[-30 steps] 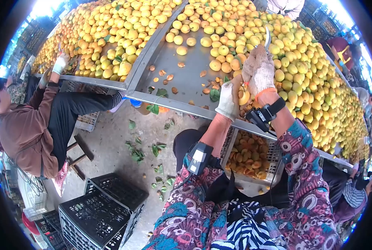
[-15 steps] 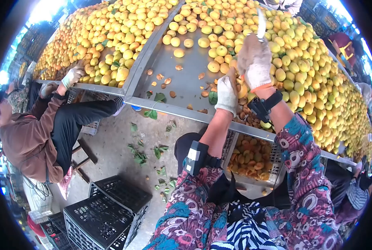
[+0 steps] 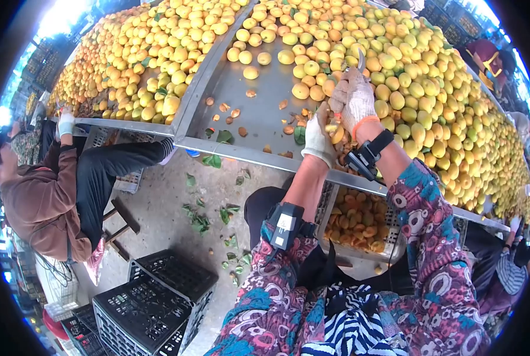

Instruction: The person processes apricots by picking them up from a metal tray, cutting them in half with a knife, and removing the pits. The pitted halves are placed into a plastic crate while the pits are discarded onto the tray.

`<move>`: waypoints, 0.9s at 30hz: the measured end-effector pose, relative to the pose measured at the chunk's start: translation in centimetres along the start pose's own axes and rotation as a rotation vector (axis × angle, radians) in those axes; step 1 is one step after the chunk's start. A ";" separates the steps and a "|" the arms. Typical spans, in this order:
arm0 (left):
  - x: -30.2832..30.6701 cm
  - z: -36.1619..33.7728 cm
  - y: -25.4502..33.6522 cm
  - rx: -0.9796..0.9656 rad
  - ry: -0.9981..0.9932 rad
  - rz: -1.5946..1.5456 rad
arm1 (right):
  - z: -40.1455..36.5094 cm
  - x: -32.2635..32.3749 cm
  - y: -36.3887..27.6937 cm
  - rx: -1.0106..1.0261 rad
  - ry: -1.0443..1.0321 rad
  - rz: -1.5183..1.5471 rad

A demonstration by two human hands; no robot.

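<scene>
My left hand [image 3: 318,135], in a white glove, grips a yellow apricot [image 3: 337,133] over the metal table's [image 3: 259,101] near edge. My right hand [image 3: 354,98], in a speckled glove, is closed on a small knife whose blade [image 3: 361,60] points up and away, right beside the fruit. A great heap of whole apricots [image 3: 407,77] lies just beyond and to the right of both hands. Pits and fruit scraps [image 3: 288,127] are scattered on the bare metal by my left hand.
A white crate of halved apricots [image 3: 360,222] sits under the table edge. At left a seated person in a brown jacket [image 3: 36,196] reaches a gloved hand [image 3: 66,123] to a second table of apricots [image 3: 152,53]. Black crates [image 3: 152,302] stand on the leaf-strewn floor.
My right hand with the knife has dropped closer to the fruit in my left hand. The person at left has pulled their gloved hand back to the table's corner.
</scene>
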State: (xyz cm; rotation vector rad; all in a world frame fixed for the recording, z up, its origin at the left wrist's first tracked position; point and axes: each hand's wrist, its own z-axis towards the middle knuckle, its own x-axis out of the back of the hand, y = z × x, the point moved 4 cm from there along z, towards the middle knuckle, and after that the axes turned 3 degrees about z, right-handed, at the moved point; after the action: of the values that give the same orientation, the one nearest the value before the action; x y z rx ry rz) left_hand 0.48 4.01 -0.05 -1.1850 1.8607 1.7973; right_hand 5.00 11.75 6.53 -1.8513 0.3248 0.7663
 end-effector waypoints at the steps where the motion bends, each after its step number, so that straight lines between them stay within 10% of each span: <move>1: -0.1 0.3 0.1 0.091 0.047 -0.115 | -0.2 -0.6 0.0 0.016 -0.126 0.032; 4: -0.4 1.5 0.6 0.126 0.248 -0.191 | 2.9 0.5 2.5 -0.120 -0.728 0.353; 6: 0.6 3.7 -1.0 0.048 0.219 -0.188 | 0.1 0.4 1.3 0.524 -0.106 -0.621; 8: 1.1 4.0 -0.7 0.002 0.245 -0.144 | -1.0 0.2 -1.1 0.523 0.052 -0.723; 12: 0.9 3.4 1.7 -0.238 0.132 0.163 | -2.5 2.2 -5.5 0.161 -0.299 0.154; 15: -0.7 1.0 4.5 -0.397 -0.014 0.369 | -8.8 1.8 -10.0 0.480 0.104 -0.259; 22: -8.6 -9.8 -0.7 -0.472 -0.797 0.845 | -18.6 7.7 -14.3 0.511 -0.036 -0.048; 27: -7.3 -7.8 -3.3 -0.596 -0.391 1.543 | -22.8 12.3 -14.4 0.527 0.130 -0.066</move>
State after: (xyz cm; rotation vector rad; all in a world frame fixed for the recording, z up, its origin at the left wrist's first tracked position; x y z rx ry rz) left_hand 9.87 -0.31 4.19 0.9590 2.0833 3.0358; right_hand 30.32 -1.49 14.56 -1.4052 0.4940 0.4578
